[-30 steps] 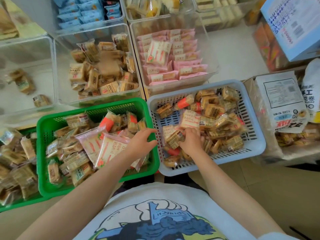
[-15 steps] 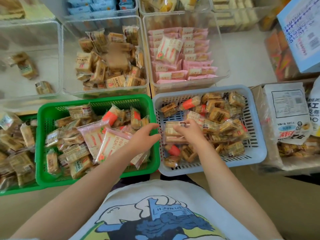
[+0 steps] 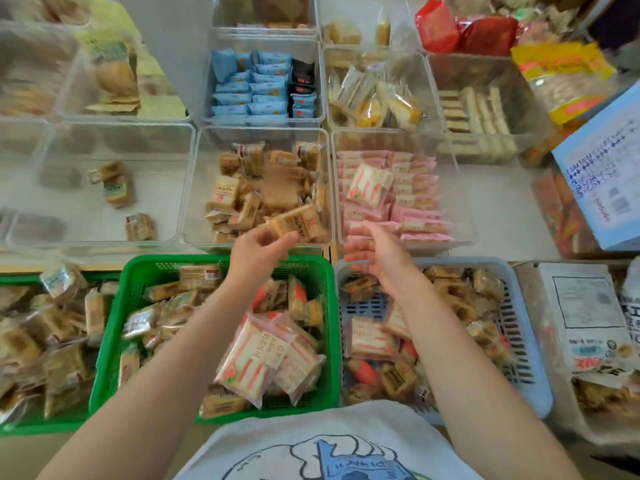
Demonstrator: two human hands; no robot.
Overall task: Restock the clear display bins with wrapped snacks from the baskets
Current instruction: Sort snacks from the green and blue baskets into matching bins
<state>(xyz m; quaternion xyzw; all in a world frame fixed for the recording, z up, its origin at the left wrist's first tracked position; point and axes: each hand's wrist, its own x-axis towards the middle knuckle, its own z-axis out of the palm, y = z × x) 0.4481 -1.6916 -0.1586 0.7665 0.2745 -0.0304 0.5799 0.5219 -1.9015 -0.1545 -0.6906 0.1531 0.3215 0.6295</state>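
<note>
Your left hand (image 3: 256, 249) is raised over the far rim of the green basket (image 3: 149, 268), and its fingers (image 3: 277, 242) pinch a tan wrapped snack (image 3: 294, 221) by its near end. The snack lies level, held at the front wall of the middle clear bin (image 3: 194, 188), which is already heaped with the same tan packets.

Your right hand (image 3: 374, 252) hovers just beside it, above the far-left corner of the grey-blue basket (image 3: 533, 358). Its fingers are spread loosely and grip nothing; the fingertips reach toward the front edge of the clear bin of pink packets (image 3: 464, 202), where one larger striped sandwich-cake packet (image 3: 369, 185) lies on top of the pink rows.

The green basket holds mixed tan snacks and several pink-and-white striped packets (image 3: 256, 358) near its front right. The grey-blue basket holds more tan snacks, a striped packet and a few orange-ended ones, with much of its slatted floor bare.

To the left, a nearly bare clear bin (image 3: 34, 168) has only three brown packets on its floor. A second green basket (image 3: 20, 424) full of tan snacks sits at the far left. Behind the middle bin, another bin holds light blue packets (image 3: 249, 88). A white printed bag (image 3: 581, 317) lies to the right of the grey-blue basket.
</note>
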